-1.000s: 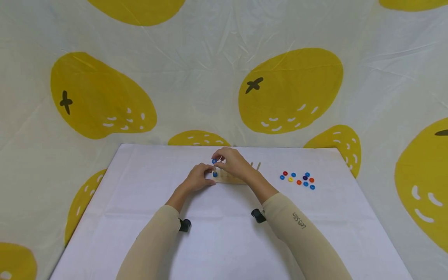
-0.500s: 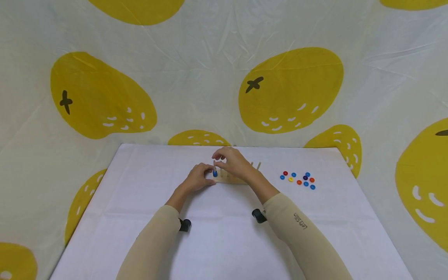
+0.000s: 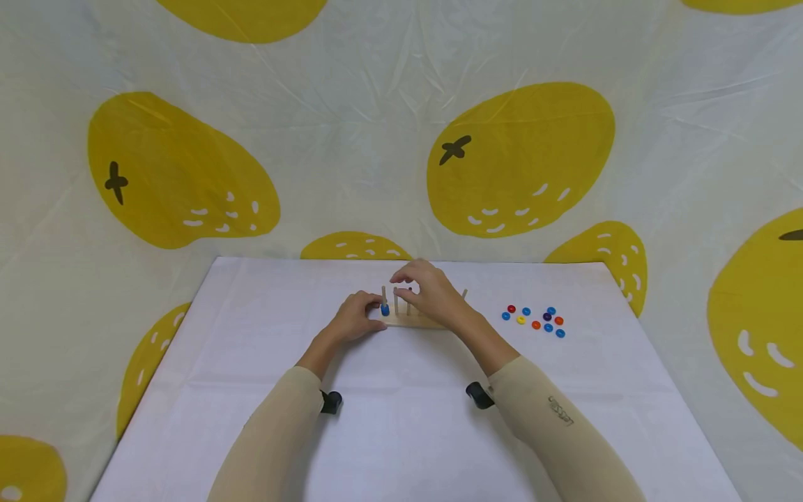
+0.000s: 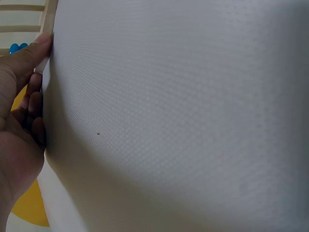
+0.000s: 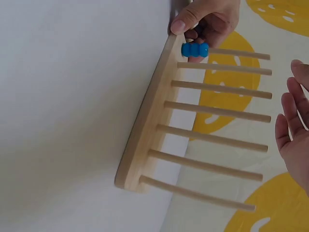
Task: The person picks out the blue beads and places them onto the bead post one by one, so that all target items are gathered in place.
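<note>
Left hand: The person's left hand [image 3: 355,319] pinches the near end of a pale, bar-shaped wooden peg rack [image 5: 140,150], its grip closed with the thumb on the front edge and the fingers behind.
Right hand: The right hand [image 3: 431,293] hovers over the rack by the tips of its pegs, its grip parted, thumb and fingers spread apart and curved.
Peg rack: Lying flat on its base near the far edge of the counter, the rack carries seven slim round wooden pegs [image 5: 217,112] in one row.
Blue stack: Three glossy blue rings [image 5: 195,50] sit touching one another around the leftmost peg, low against the base and just beside the left hand.
Loose rings: Ten small round rings [image 3: 536,325] lie scattered to the right of the rack, well apart from it: five blue, two orange, one red, one yellow and one dark purple.
Sleeves: Beige cuffs [image 3: 558,425] cover both forearms, a black fitting [image 3: 479,395] showing at each wrist.
Setting: A white-covered counter [image 3: 401,425] stands before a pale cloth backdrop [image 3: 357,125] printed with large yellow fruit.
</note>
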Tool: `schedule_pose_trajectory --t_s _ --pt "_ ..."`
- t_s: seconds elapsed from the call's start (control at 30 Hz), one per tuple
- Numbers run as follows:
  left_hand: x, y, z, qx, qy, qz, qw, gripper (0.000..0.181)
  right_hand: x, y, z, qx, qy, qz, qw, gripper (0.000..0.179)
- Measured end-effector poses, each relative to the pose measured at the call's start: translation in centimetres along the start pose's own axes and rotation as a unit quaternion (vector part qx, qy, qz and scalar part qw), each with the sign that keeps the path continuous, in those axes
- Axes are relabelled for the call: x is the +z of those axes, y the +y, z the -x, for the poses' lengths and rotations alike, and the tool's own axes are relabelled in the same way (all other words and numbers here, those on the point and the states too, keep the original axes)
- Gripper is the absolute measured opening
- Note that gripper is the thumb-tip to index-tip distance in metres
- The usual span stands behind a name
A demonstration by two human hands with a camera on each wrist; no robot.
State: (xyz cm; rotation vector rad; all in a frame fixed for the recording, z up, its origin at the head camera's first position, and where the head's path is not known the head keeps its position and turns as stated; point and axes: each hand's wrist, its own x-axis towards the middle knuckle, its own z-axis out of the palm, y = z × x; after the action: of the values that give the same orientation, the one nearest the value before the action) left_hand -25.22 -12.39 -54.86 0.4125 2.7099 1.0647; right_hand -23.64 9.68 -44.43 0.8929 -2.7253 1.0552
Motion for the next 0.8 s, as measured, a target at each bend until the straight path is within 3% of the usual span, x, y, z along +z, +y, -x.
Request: schedule_pose_trajectory --t_s 0.4,0.53,0.8 --pt "-0.1 0.3 0.3 -0.013 0.000 0.007 0.9999 0.054 -3.5 1.7 4.8 -0.008 0.102 -0.009 0.9947 0.023" --pt "-0.1 0.3 0.3 -0.013 -0.002 0.009 0.9999 0.054 -4.7 2.5 6.3 0.002 0.118 0.005 0.9930 0.025" --pt "-0.1 0.3 0.1 -0.011 -0.005 0.015 0.9998 0.054 -7.0 5.5 9.8 0.026 0.170 0.008 0.9851 0.045"
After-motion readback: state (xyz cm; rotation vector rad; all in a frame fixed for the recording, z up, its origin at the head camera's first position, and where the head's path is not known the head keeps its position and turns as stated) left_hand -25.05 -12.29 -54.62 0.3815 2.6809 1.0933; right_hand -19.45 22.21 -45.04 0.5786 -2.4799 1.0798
